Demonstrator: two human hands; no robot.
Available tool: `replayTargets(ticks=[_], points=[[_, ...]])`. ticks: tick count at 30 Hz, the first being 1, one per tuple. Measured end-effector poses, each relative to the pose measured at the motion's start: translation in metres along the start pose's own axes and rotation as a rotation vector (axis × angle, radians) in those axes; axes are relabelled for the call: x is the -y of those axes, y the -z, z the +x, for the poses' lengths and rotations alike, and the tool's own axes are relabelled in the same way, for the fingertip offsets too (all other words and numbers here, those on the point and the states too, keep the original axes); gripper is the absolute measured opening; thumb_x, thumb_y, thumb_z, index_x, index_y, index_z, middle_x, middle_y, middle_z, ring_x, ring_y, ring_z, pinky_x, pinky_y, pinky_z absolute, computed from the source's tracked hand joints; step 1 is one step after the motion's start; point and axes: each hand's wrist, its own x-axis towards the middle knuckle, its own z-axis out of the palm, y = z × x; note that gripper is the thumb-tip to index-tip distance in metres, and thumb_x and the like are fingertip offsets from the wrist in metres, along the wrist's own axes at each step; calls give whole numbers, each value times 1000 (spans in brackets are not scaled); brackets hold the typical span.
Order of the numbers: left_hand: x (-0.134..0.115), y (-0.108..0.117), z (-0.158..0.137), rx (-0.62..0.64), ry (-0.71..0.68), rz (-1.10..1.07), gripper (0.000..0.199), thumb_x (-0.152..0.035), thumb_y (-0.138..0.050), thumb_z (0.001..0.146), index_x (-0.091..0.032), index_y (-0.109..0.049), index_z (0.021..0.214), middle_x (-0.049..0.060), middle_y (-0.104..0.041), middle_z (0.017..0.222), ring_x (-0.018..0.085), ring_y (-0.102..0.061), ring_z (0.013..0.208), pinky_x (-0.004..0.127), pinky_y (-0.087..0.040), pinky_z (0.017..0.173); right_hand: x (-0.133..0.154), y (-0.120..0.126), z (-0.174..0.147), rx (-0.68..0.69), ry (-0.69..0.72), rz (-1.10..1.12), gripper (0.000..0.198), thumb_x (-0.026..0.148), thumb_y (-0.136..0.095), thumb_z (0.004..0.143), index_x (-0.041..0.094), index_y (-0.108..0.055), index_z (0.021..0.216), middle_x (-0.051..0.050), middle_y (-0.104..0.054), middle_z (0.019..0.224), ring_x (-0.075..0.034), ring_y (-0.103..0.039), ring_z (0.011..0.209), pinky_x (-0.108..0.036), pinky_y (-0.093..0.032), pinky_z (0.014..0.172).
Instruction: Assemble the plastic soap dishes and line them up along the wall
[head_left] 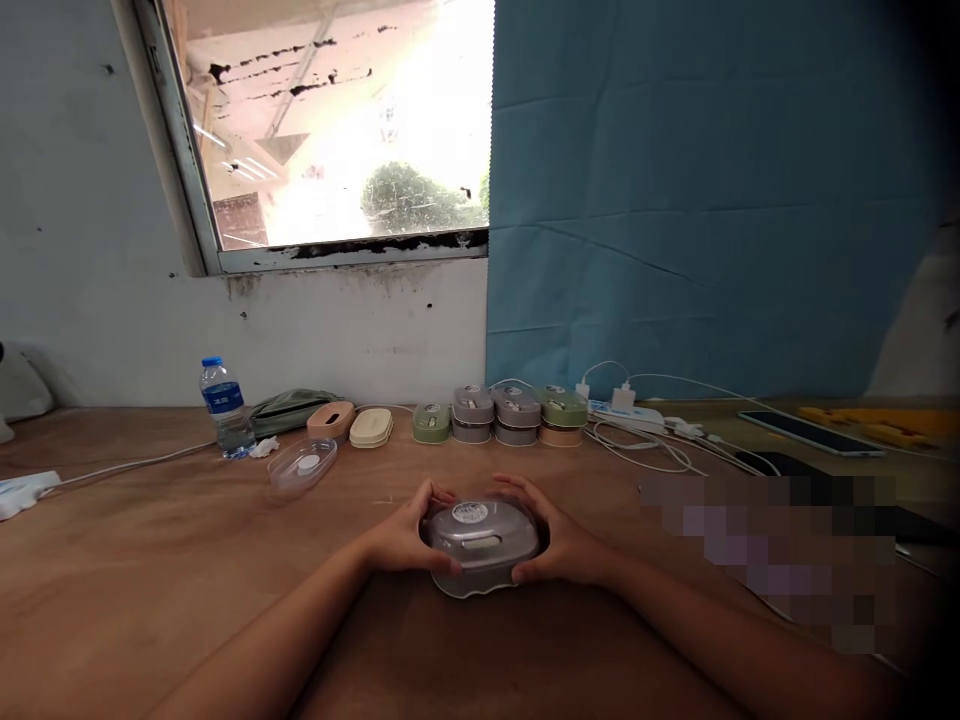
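Note:
Between my two hands, low in the middle of the head view, is a grey oval box (pixel 491 525) under a clear plastic cover. A round white sticker (pixel 470 512) and a slot (pixel 481 543) show on its top. My left hand (pixel 409 530) wraps round the box's left end, thumb at the front edge. Round the right end curls my right hand (pixel 559 535), its thumb also at the front. The cover's wavy lower rim (pixel 472 592) sticks out toward me. The palms hide both ends of the box.
Similar boxes (pixel 516 410), some stacked, line the wall. Left of them are cream lids (pixel 371 428), a peach box (pixel 330 420), a clear cover (pixel 289 470), a pouch (pixel 296 410) and a water bottle (pixel 223 410). Cables (pixel 645 450), a power strip (pixel 626 415) and a phone (pixel 810 433) lie right.

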Motion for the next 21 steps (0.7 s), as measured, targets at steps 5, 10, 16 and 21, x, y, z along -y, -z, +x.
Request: replayTargets(ticks=[5, 10, 16, 21], points=[[0, 0, 4, -165, 66, -95, 39, -42, -64, 63, -17, -44, 84, 2, -51, 87, 14, -49, 78, 24, -38, 67, 1, 1, -1, 30, 1, -71, 112, 38, -79, 45, 23, -9, 132, -12, -35, 129, -24, -36, 119, -39, -26, 101], [6, 5, 6, -261, 129, -79, 33, -47, -53, 71, -16, -46, 78, 2, -57, 82, 13, -52, 75, 24, -38, 66, 0, 2, -1, 40, -53, -69, 124, 38, -78, 46, 22, 8, 134, -15, -27, 135, -22, -22, 127, -39, -17, 104], [17, 13, 12, -432, 147, -25, 44, -57, -37, 75, -15, -50, 74, 6, -61, 80, 16, -55, 73, 29, -40, 70, -2, 3, 0, 59, -66, -73, 124, 36, -79, 47, 21, 7, 134, -17, -25, 136, -22, -24, 127, -39, -17, 103], [34, 29, 17, -713, 257, 98, 49, -61, -21, 75, -17, -43, 65, 1, -54, 60, 13, -49, 49, 28, -40, 55, -1, 3, -1, 67, -55, -118, 116, 34, -78, 49, 23, 0, 135, -14, -26, 136, -22, -27, 125, -37, -19, 103]])
